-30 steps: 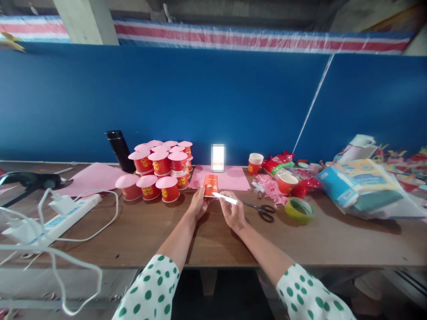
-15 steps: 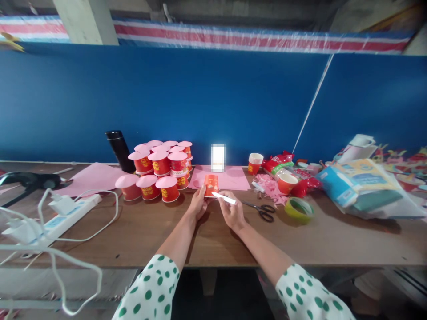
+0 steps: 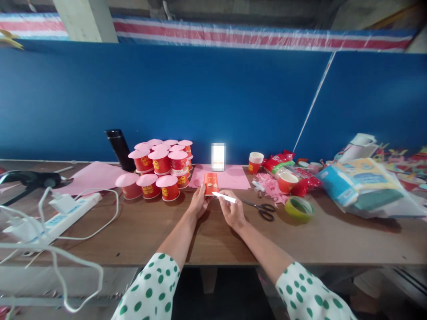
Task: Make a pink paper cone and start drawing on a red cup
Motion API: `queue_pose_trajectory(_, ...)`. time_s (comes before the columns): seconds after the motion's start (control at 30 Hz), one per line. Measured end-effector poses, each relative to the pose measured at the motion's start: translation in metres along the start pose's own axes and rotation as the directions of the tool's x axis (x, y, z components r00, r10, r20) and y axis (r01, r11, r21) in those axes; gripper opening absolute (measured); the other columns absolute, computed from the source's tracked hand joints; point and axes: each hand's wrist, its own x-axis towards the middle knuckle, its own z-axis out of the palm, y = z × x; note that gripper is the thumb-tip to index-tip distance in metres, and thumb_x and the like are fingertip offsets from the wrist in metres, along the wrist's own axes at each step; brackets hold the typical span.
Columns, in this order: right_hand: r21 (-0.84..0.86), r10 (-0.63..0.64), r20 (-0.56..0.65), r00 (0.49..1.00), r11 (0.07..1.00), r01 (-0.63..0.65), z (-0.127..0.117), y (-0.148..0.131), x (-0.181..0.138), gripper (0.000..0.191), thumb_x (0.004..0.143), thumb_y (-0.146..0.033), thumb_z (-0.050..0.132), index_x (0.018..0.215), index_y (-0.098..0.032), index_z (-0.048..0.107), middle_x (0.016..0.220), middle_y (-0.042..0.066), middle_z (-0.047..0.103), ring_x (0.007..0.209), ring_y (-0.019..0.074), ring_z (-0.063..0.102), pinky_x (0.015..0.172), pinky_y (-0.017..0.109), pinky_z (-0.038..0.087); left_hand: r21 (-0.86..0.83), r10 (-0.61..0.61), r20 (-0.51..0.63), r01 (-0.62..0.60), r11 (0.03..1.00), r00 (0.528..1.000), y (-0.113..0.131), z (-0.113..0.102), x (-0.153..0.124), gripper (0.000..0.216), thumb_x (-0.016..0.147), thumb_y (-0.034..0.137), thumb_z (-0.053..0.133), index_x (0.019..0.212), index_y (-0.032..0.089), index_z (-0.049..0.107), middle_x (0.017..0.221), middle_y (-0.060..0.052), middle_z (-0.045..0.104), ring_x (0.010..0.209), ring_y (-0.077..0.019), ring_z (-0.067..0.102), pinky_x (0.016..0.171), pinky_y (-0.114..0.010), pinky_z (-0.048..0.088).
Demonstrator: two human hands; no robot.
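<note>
Between my hands, near the middle of the table, is a red paper cup (image 3: 211,182) with light printed marks. My left hand (image 3: 199,202) is closed around its left side. A slim white marker (image 3: 227,197) sits in the closed fingers of my right hand (image 3: 234,214), its pointed end at the cup's lower right edge. Whether that tip touches the cup I cannot tell. Pink paper sheets (image 3: 233,178) lie just behind the cup. Black-handled scissors (image 3: 266,212) rest right of my right hand, with part of the blades hidden.
Several red cups with pink cone tops (image 3: 159,162) are stacked at left. Beyond them stand a black bottle (image 3: 118,149) and a power strip (image 3: 63,220) with loose cables. At right are nested cups (image 3: 255,162), pink shreds (image 3: 271,186), yellow-green tape (image 3: 299,209) and a plastic package (image 3: 363,184).
The cup has turned slightly in my left hand, so its printed marks show differently. Both hands and the marker stay almost in place.
</note>
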Motion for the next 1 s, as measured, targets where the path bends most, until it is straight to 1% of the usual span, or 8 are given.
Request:
queue_pose_trajectory(0.17,-0.018,0.005,-0.07,0.998,1.0,-0.006,0.0,0.0021,0.0,0.02,0.092,-0.029,0.043,0.093,-0.018,0.059,0.082,0.006,0.063,0.063,0.0143,0.055,0.064,0.026,0.045,-0.003,-0.004,-0.012,0.004,1.0,1.0,0.0013,0.0004,-0.0008,0.026,0.08,0.041,0.06,0.091,0.017,0.061,0.093,-0.011,0.069,0.09,-0.0214,0.065,0.086,-0.036,0.049)
queue_pose_trajectory(0.33,-0.02,-0.001,-0.03,1.0,1.0,0.0,-0.0003,0.0021,0.0008,0.02,0.092,-0.029,0.041,0.093,-0.018,0.058,0.08,0.005,0.061,0.061,0.0142,0.054,0.06,0.026,0.044,0.0,-0.02,-0.021,0.02,1.0,1.0,0.0016,0.0005,-0.0004,0.026,0.08,0.041,0.06,0.09,0.017,0.061,0.095,-0.012,0.068,0.093,-0.0225,0.064,0.086,-0.036,0.05)
queue_pose_trajectory(0.53,0.001,-0.001,-0.054,0.999,1.0,0.001,-0.0014,0.0002,0.0013,0.019,0.093,-0.028,0.041,0.093,-0.018,0.057,0.085,0.007,0.061,0.07,0.016,0.057,0.068,0.027,0.045,-0.005,-0.002,0.009,0.002,1.0,1.0,0.0002,-0.0015,0.0001,0.025,0.082,0.04,0.058,0.089,0.017,0.062,0.095,-0.011,0.068,0.091,-0.021,0.064,0.087,-0.037,0.049)
queue_pose_trajectory(0.67,-0.001,-0.007,-0.044,0.999,1.0,0.007,-0.0012,0.0007,0.0013,0.019,0.093,-0.027,0.041,0.094,-0.018,0.057,0.085,0.007,0.062,0.07,0.016,0.057,0.069,0.027,0.046,-0.015,0.004,0.011,-0.004,1.0,1.0,0.0001,-0.0008,-0.0001,0.023,0.082,0.039,0.058,0.088,0.017,0.062,0.094,-0.011,0.068,0.091,-0.0218,0.064,0.087,-0.038,0.049)
queue_pose_trajectory(0.83,-0.011,-0.012,-0.035,0.999,1.0,0.011,-0.0003,0.0006,0.0014,0.019,0.093,-0.027,0.042,0.096,-0.017,0.058,0.086,0.007,0.063,0.069,0.0156,0.057,0.066,0.026,0.046,-0.026,0.0,0.008,0.0,1.0,1.0,0.0006,0.0002,-0.0005,0.022,0.082,0.037,0.058,0.088,0.016,0.062,0.091,-0.011,0.069,0.087,-0.0211,0.065,0.087,-0.038,0.049)
queue_pose_trajectory(1.0,0.0,-0.028,-0.032,0.999,1.0,0.028,0.0,-0.0001,0.0016,0.021,0.092,-0.029,0.041,0.096,-0.017,0.059,0.087,0.007,0.064,0.071,0.0164,0.059,0.065,0.026,0.047,-0.023,-0.004,-0.001,0.004,1.0,1.0,0.0012,0.0005,-0.0005,0.024,0.082,0.038,0.058,0.089,0.015,0.06,0.091,-0.011,0.068,0.089,-0.0212,0.065,0.089,-0.038,0.048)
